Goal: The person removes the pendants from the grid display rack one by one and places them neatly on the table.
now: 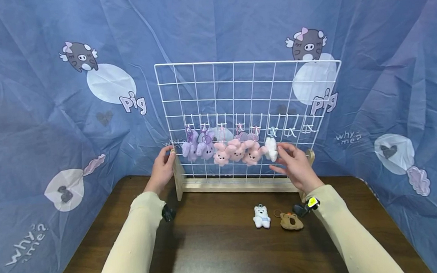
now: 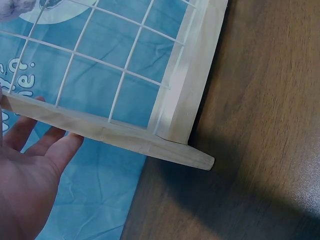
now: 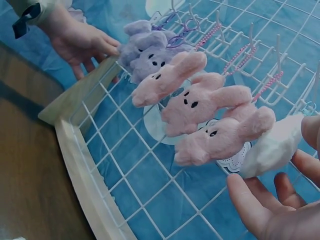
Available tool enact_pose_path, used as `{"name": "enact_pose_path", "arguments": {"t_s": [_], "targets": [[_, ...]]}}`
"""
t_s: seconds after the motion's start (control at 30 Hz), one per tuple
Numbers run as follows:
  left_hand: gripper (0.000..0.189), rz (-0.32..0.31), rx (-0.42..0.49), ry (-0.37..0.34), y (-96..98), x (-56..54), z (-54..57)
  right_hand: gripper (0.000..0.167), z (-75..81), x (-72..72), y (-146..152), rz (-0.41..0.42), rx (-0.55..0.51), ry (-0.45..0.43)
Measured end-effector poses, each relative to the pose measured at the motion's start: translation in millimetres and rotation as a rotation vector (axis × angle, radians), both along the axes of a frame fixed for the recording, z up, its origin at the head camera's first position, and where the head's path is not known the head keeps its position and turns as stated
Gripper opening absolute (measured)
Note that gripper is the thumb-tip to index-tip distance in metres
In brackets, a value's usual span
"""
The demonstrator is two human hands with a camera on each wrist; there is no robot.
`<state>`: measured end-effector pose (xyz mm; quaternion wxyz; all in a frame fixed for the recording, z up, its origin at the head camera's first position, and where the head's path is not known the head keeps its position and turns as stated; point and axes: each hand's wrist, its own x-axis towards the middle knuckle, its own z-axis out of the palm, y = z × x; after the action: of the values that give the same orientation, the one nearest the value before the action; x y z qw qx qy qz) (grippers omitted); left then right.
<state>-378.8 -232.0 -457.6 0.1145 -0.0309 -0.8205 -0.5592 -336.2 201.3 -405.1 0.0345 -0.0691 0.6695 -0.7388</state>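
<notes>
A white wire grid rack stands upright in a wooden base. My left hand grips the rack's wooden side post, its fingers behind the wood in the left wrist view. Near the row's right end, my right hand holds a white plush keychain between thumb and fingers. A blue cord at its top is on a hook. Three pink bunny plush keychains hang to its left. Beyond them are two purple bunny plush keychains.
On the brown table lie a white bear plush keychain and a brown plush keychain, in front of the rack's right part. More white hooks stick out right of the white plush. A blue printed cloth hangs behind the rack.
</notes>
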Motion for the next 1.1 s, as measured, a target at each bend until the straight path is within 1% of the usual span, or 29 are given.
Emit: {"name": "enact_pose_path", "arguments": {"t_s": [0.17, 0.47, 0.6, 0.8, 1.1], "targets": [[0.044, -0.014, 0.017, 0.010, -0.6, 0.2, 0.1, 0.049, -1.2, -0.6, -0.9, -0.006, -0.011, -0.004], [0.041, -0.008, 0.024, 0.018, -1.0, -0.7, -0.3, 0.021, -1.0, -1.0, -3.9, -0.039, -0.007, 0.002], [0.041, -0.008, 0.015, 0.018, -1.0, -0.7, -1.4, 0.012, -2.0, -1.7, -4.6, -0.044, -0.017, 0.007], [0.043, -0.008, 0.017, 0.011, -0.9, 0.3, -1.0, 0.012, -2.3, -2.7, -5.1, -0.032, 0.013, 0.025], [0.042, 0.009, 0.013, 0.015, 0.0, 0.2, 0.4, 0.015, 0.2, -3.9, -7.0, -0.025, 0.018, 0.020]]}}
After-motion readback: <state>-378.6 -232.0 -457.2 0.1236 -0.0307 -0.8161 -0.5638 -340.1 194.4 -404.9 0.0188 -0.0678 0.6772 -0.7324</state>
